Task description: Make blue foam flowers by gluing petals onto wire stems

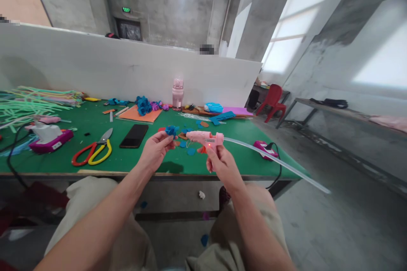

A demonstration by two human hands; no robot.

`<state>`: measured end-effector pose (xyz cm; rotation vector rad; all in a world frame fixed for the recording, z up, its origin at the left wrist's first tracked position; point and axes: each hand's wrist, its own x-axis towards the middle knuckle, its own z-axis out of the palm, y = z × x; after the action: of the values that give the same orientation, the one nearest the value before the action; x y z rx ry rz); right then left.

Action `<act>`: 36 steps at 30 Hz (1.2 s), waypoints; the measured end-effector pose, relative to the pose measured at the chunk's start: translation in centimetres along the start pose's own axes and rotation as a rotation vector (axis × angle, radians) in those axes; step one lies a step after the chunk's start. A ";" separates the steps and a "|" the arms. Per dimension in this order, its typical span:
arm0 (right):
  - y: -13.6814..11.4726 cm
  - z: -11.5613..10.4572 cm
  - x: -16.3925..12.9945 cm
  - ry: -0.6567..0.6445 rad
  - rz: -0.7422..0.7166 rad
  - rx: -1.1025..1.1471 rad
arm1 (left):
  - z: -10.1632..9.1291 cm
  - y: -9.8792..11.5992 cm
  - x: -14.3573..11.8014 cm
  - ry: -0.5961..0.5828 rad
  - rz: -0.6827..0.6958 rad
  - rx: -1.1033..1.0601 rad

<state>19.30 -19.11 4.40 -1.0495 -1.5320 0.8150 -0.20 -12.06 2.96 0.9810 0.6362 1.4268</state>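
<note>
Between the fingertips of my left hand [158, 149] is a blue flower [172, 130], held just above the table's front half. My right hand [220, 161] wraps round the grip of a pink glue gun [206, 137], its small red light on. The nozzle points left at the flower, a short gap apart as far as I can see. A long clear glue stick [276, 160] sticks out of the gun's back and droops to the right. Blue petal scraps [191, 151] lie on the green table [104, 165] beneath the nozzle.
Scissors [97, 148] and a black phone [134, 136] lie left of my hands. Farther back are finished blue flowers [143, 106] on orange sheets [127, 114] and a pink bottle [178, 93]. Pale green stems [38, 103] fill the far left. A purple box [265, 150] sits right.
</note>
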 end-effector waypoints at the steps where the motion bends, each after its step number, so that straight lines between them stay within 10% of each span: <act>1: 0.0 0.1 0.0 -0.002 -0.012 -0.031 | 0.0 -0.1 0.0 0.001 0.000 0.002; 36: 0.0 0.8 -0.2 0.046 -0.140 -0.342 | 0.7 -0.3 -0.5 -0.026 -0.010 0.011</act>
<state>18.51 -19.24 4.17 -1.1814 -1.7217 0.4364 0.47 -12.62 2.95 1.0026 0.6291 1.4011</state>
